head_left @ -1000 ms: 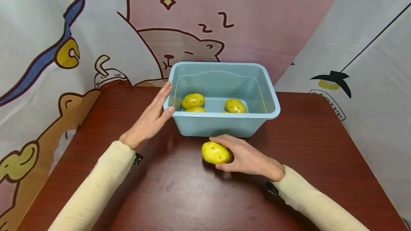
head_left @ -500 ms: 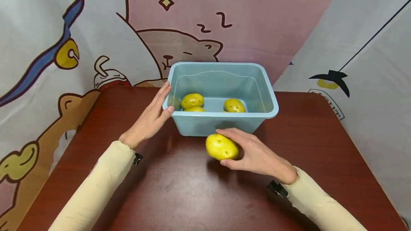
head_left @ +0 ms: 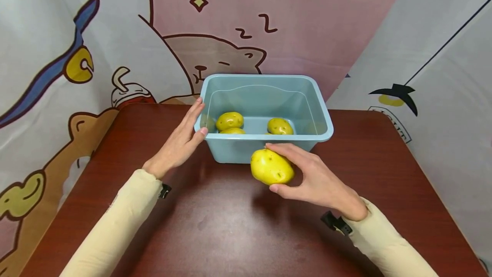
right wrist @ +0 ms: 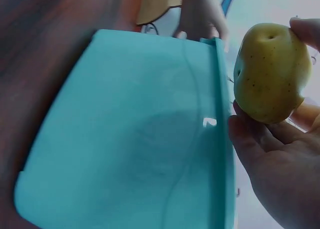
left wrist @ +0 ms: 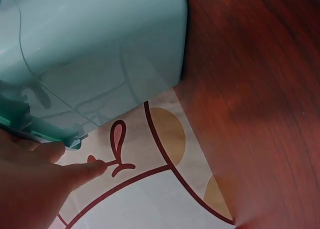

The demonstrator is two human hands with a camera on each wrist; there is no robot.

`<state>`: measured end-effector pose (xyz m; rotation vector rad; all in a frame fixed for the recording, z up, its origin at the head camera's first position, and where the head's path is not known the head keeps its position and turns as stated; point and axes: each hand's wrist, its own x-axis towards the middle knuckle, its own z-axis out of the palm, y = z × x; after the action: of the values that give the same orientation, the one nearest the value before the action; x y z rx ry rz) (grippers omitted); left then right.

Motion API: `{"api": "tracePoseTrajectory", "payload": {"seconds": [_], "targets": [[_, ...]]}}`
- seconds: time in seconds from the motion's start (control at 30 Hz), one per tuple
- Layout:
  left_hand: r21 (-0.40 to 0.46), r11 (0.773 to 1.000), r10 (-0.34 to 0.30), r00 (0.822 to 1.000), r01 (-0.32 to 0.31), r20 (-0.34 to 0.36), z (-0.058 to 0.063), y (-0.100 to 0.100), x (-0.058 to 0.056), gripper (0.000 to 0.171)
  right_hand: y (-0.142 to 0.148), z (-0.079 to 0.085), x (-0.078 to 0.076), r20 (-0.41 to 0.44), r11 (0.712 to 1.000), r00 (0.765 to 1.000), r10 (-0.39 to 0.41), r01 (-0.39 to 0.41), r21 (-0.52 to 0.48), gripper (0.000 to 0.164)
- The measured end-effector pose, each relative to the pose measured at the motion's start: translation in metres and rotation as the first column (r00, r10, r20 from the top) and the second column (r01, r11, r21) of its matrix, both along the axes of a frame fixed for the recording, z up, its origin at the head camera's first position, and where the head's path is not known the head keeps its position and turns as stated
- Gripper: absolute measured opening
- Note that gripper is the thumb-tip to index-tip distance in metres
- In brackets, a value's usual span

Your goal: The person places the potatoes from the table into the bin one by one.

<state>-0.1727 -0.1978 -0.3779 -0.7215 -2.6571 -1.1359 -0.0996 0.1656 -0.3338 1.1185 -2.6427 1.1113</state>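
Observation:
A yellow potato [head_left: 270, 166] is pinched between the thumb and fingers of my right hand [head_left: 317, 178]. It hangs above the table, just in front of the light blue plastic bin [head_left: 265, 151]. In the right wrist view the potato [right wrist: 272, 71] appears beside the bin's rim. My left hand [head_left: 177, 144] rests against the bin's left rim with its fingers straight. The left wrist view shows that hand [left wrist: 45, 179] at the rim, partly cut off. Inside the bin lie several potatoes: one at back left [head_left: 229, 121], one at right [head_left: 280, 126], others partly hidden by the front wall.
The bin stands toward the back of a dark reddish-brown wooden table [head_left: 215, 230]. Behind the table hangs a cloth printed with cartoon animals [head_left: 226, 65]. Each wrist wears a dark strap, such as the one on the right wrist [head_left: 336, 223].
My right hand has lifted the potato off the table, carrying it up and slightly rightward toward the bin's front wall. The left hand stays at the rim.

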Motion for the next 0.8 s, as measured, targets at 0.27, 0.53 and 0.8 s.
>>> {"api": "tracePoseTrajectory", "payload": {"seconds": [0.27,0.53,0.8], "targets": [[0.005,1.000,0.000,1.000,0.000,-0.008,0.000,0.000,0.000,0.072,0.003,0.017,-0.002,-0.054,0.998,0.997,-0.046,0.043,-0.050,0.084],[0.009,1.000,0.003,1.000,-0.003,-0.012,-0.001,0.000,0.000,0.072,0.002,0.027,-0.009,-0.113,0.994,0.993,-0.037,0.025,-0.103,0.085],[0.012,1.000,0.001,1.000,-0.001,-0.008,-0.002,0.000,0.000,0.073,0.001,0.041,-0.016,-0.128,0.993,0.991,-0.039,0.024,-0.118,0.086]]}}
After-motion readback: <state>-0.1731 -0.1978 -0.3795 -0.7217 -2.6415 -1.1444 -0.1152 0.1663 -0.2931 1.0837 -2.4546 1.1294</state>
